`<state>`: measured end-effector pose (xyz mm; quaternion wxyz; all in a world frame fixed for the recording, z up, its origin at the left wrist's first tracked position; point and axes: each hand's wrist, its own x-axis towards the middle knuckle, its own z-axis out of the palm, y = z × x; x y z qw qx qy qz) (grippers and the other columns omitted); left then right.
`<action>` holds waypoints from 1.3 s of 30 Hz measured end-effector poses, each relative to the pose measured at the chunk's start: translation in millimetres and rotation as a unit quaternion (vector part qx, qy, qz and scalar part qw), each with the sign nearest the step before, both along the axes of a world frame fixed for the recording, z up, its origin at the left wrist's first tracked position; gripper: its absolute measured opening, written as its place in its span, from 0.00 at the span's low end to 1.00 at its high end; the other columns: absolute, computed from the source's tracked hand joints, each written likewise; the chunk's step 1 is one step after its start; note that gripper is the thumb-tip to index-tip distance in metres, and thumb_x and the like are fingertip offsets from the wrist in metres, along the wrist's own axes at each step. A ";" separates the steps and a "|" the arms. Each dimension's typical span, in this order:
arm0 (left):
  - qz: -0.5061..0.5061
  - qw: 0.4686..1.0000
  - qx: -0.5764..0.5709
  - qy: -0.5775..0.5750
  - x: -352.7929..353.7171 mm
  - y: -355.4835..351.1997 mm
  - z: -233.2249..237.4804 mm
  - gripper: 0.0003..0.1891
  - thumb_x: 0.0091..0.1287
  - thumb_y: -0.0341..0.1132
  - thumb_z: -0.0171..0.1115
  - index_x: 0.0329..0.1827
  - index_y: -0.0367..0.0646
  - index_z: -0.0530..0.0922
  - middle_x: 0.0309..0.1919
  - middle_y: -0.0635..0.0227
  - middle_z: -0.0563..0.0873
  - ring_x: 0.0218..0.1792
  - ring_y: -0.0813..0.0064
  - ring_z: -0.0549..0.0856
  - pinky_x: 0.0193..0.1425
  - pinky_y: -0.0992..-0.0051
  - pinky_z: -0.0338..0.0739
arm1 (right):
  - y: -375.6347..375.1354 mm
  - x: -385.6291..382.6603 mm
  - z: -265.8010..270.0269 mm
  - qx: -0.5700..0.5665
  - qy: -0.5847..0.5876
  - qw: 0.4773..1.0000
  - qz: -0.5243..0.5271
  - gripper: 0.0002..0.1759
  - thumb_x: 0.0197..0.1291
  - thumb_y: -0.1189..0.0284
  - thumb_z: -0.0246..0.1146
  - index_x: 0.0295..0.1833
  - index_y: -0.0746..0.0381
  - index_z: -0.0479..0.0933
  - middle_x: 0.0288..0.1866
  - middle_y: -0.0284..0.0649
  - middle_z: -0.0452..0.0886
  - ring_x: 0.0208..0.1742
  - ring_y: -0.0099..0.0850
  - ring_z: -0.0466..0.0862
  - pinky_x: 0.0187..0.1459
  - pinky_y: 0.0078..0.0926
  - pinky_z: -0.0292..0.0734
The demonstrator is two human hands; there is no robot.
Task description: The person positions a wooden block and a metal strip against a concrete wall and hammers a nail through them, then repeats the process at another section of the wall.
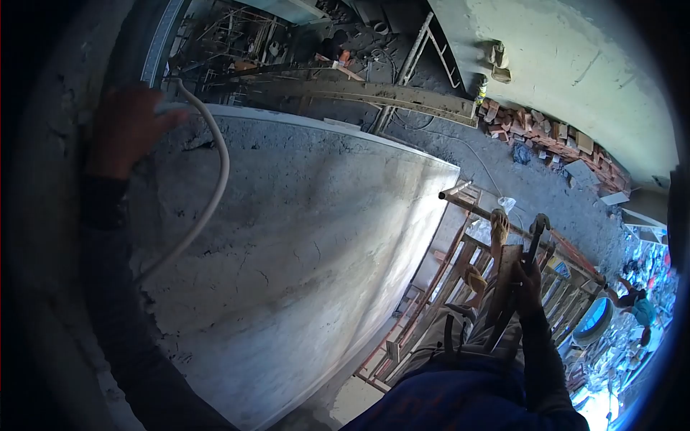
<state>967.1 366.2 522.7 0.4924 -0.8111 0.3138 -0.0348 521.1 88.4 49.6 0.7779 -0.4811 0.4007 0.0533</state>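
Note:
My left hand (126,129) is raised at the upper left, against the rough wall edge, its thumb apart from the other fingers and nothing seen in it. Beside it a pale hose (219,154) curves down across the grey plastered wall (287,230). At the lower right, my right hand (528,284) is closed round the handle of a hammer (537,228), whose dark head points away from me. A wooden board (503,284) lies against that same hand, and the fingers seem to hold it too.
Below me is a scaffold platform of wooden slats (460,273) with metal pipes (496,219). A long beam (359,92) crosses beyond the wall. Broken bricks (560,136) are heaped along the far wall. Another person (638,305) is at the far right, lower down.

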 end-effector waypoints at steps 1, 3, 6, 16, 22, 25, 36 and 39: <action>0.023 1.000 0.005 0.012 5.1 0.4 7.3 0.25 0.64 0.54 0.67 0.48 0.39 0.84 0.42 0.58 0.86 0.47 0.55 0.85 0.57 0.56 0.73 | -4.6 3.0 -5.5 -0.012 0.001 1.000 0.001 0.15 0.70 0.66 0.63 0.58 0.58 0.72 0.37 0.27 0.75 0.35 0.16 0.76 0.34 0.17 0.71; 0.049 0.998 0.008 0.037 10.8 1.0 12.4 0.25 0.64 0.54 0.67 0.47 0.38 0.84 0.42 0.57 0.86 0.47 0.54 0.85 0.55 0.58 0.75 | -10.6 8.9 -17.1 -0.023 -0.011 1.000 0.004 0.15 0.70 0.66 0.63 0.58 0.59 0.72 0.37 0.27 0.75 0.34 0.15 0.75 0.34 0.17 0.71; 0.039 0.998 0.003 0.058 11.5 0.2 13.4 0.23 0.64 0.52 0.68 0.46 0.38 0.84 0.41 0.55 0.86 0.45 0.54 0.85 0.50 0.61 0.77 | -15.4 23.6 -23.1 -0.020 -0.019 0.999 0.019 0.15 0.71 0.66 0.63 0.57 0.59 0.72 0.36 0.26 0.75 0.34 0.15 0.75 0.34 0.17 0.70; -0.049 0.997 -0.035 0.047 15.5 13.0 6.9 0.18 0.62 0.48 0.70 0.39 0.39 0.84 0.34 0.58 0.84 0.37 0.53 0.84 0.43 0.59 0.76 | -8.9 76.5 3.8 0.035 -0.035 0.997 0.051 0.15 0.70 0.68 0.61 0.58 0.62 0.71 0.43 0.31 0.80 0.40 0.17 0.78 0.41 0.18 0.73; -0.046 0.999 0.010 0.026 15.4 19.0 10.2 0.22 0.60 0.48 0.72 0.46 0.37 0.84 0.43 0.59 0.85 0.44 0.55 0.84 0.49 0.62 0.77 | -6.5 94.5 4.5 0.051 -0.010 0.997 0.057 0.14 0.70 0.69 0.61 0.56 0.62 0.71 0.41 0.30 0.78 0.38 0.17 0.76 0.39 0.17 0.71; -0.003 0.999 0.002 0.034 14.3 15.4 12.0 0.22 0.60 0.47 0.72 0.49 0.38 0.83 0.46 0.58 0.85 0.47 0.55 0.84 0.52 0.61 0.77 | -9.2 102.1 -0.7 0.048 0.000 0.996 0.075 0.14 0.70 0.68 0.61 0.56 0.62 0.71 0.40 0.30 0.78 0.37 0.17 0.75 0.38 0.18 0.70; 0.118 0.992 0.035 -0.018 10.7 33.6 20.9 0.23 0.64 0.43 0.70 0.59 0.42 0.80 0.61 0.55 0.81 0.62 0.55 0.80 0.67 0.65 0.73 | -6.1 124.5 -21.4 0.064 -0.007 0.995 0.076 0.16 0.70 0.70 0.62 0.59 0.63 0.69 0.44 0.36 0.81 0.41 0.21 0.81 0.41 0.20 0.76; 0.103 0.992 0.068 -0.027 10.9 35.1 23.5 0.24 0.63 0.44 0.71 0.60 0.43 0.80 0.62 0.56 0.81 0.62 0.56 0.80 0.66 0.66 0.74 | -5.6 124.5 -28.9 0.071 -0.011 0.994 0.081 0.17 0.70 0.72 0.62 0.60 0.63 0.68 0.46 0.38 0.82 0.44 0.24 0.83 0.44 0.23 0.79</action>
